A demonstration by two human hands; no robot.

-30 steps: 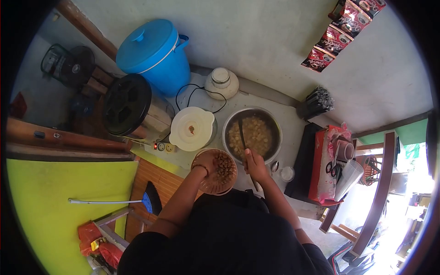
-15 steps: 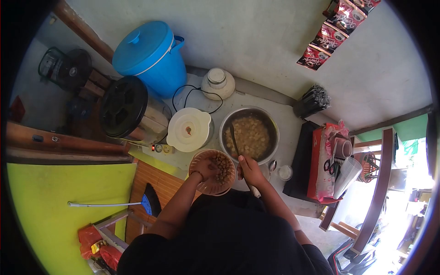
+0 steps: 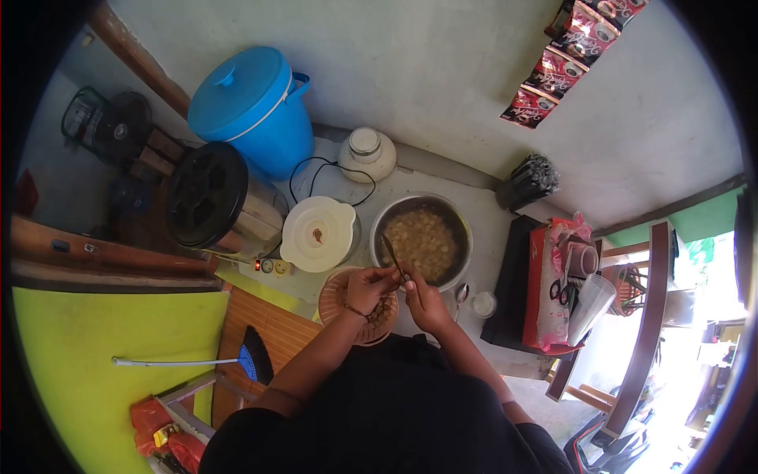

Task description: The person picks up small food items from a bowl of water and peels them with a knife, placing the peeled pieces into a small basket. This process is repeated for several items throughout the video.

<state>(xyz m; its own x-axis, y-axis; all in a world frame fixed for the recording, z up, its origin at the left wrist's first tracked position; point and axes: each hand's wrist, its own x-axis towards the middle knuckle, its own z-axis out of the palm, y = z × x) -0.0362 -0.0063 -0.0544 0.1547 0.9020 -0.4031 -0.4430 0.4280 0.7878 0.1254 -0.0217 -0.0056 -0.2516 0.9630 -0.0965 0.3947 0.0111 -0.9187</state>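
Note:
My right hand (image 3: 426, 306) is closed round a knife (image 3: 392, 251), its dark blade pointing up and away over the rim of the metal pot. My left hand (image 3: 374, 289) has its fingers pinched together against the blade; whatever they hold is too small to make out. Beneath that hand is a pinkish ribbed plastic basket (image 3: 332, 299), partly covered by my wrist. Small round brown pieces (image 3: 384, 316) lie in it. Just beyond both hands stands the wide metal pot (image 3: 466, 251), with pale chunks in cloudy liquid (image 3: 425, 234).
A lidded white container (image 3: 317, 229), a round pale jar (image 3: 368, 155) and a blue lidded bucket (image 3: 249, 110) stand left and behind. To the right are a spoon (image 3: 462, 292), a small glass (image 3: 484, 303) and a red box (image 3: 540, 276) with cups. A power strip (image 3: 272, 267) sits at the table edge.
My left hand has risen out of the basket and moved right to the knife, fingers now pinched. The knife is tilted further left in my right hand. The whole view has shifted slightly.

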